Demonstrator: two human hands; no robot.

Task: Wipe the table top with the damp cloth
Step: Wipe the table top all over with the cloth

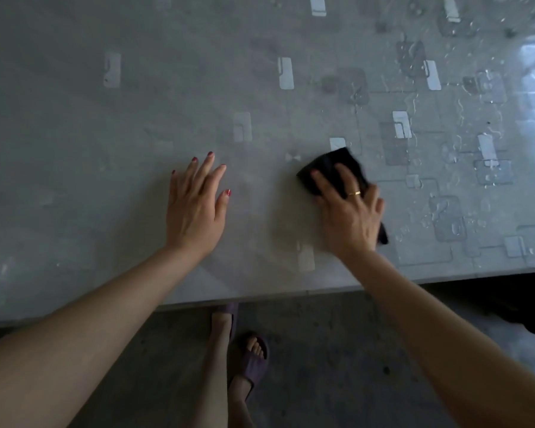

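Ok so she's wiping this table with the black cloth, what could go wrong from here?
1. Water beads sit on the table top to the right of the cloth; a wide sweep could push them over the near edge onto the floor beside her slippered foot, a possible slip.
2. The right hand presses only part of the bunched cloth, so it may leave streaks.
3. The left hand lies flat on the glossy surface and may leave prints.
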